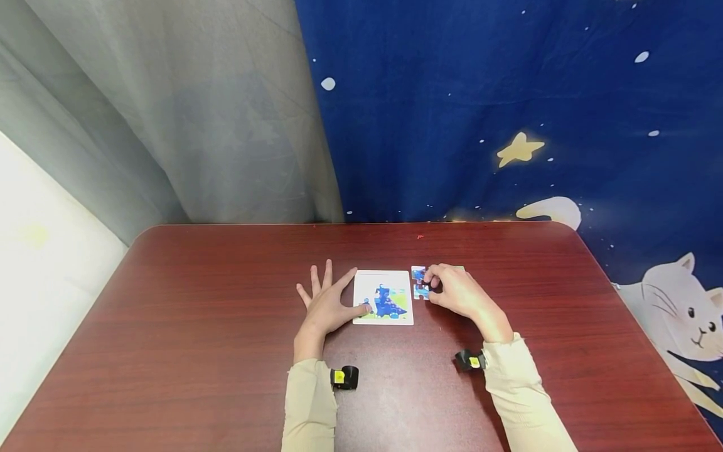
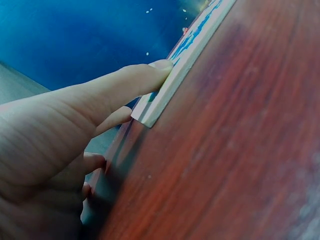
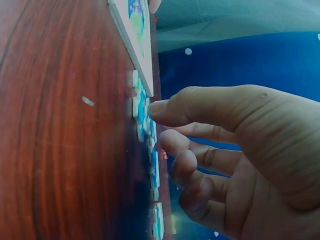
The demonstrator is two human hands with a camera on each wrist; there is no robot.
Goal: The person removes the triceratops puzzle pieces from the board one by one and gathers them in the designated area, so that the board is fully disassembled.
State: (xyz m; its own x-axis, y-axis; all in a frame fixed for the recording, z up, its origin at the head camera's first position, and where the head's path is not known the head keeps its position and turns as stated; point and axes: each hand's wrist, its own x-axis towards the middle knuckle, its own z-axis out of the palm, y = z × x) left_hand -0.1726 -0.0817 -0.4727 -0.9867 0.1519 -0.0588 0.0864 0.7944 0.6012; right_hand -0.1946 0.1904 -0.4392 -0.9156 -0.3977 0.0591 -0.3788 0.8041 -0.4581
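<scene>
A white-framed jigsaw board (image 1: 381, 277) with a partly filled blue, green and yellow picture lies on the table. My left hand (image 1: 326, 309) spreads its fingers at the board's left side; its thumb (image 2: 159, 70) presses on the lower left of the board, and the index fingertip touches the upper left corner. Just right of the board lie loose jigsaw pieces (image 1: 420, 292) with blue print. Over them is my right hand (image 1: 460, 292), thumb and bent fingers apart, thumb tip right at a piece (image 3: 142, 112). Part of the pieces is hidden beneath this hand.
More loose pieces (image 3: 158, 220) lie in a row under and beyond the right hand. A tiny red bit (image 1: 420, 236) sits near the far edge of the brown table (image 1: 226, 351). Behind hang a grey curtain (image 1: 237, 125) and a blue starry curtain (image 1: 423, 125).
</scene>
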